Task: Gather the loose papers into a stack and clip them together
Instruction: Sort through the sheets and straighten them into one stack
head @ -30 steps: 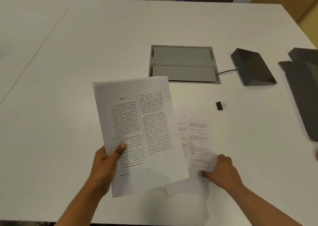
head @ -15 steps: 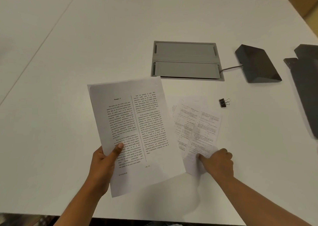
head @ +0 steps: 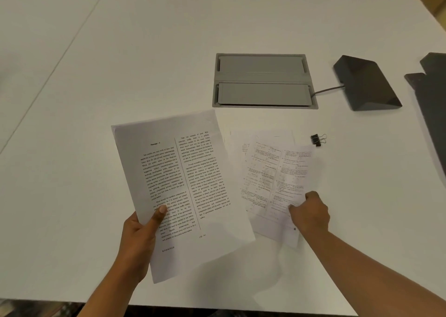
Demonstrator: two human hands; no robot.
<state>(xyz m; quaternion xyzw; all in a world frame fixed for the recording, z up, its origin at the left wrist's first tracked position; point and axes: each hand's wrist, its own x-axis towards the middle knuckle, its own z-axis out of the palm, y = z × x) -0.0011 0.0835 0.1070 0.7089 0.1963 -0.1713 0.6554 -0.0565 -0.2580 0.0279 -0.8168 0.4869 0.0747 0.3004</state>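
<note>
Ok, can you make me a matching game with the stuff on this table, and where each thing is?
Things:
1. Two-column page
2. Faint printed pages
3. Binder clip
4. Dark wedge box

Places:
A. Lying alone on the table
B. Pinched by the right hand
C. At the end of a grey cable
D. Held up in the left hand

Pairs: 1-D, 2-B, 3-A, 4-C
</note>
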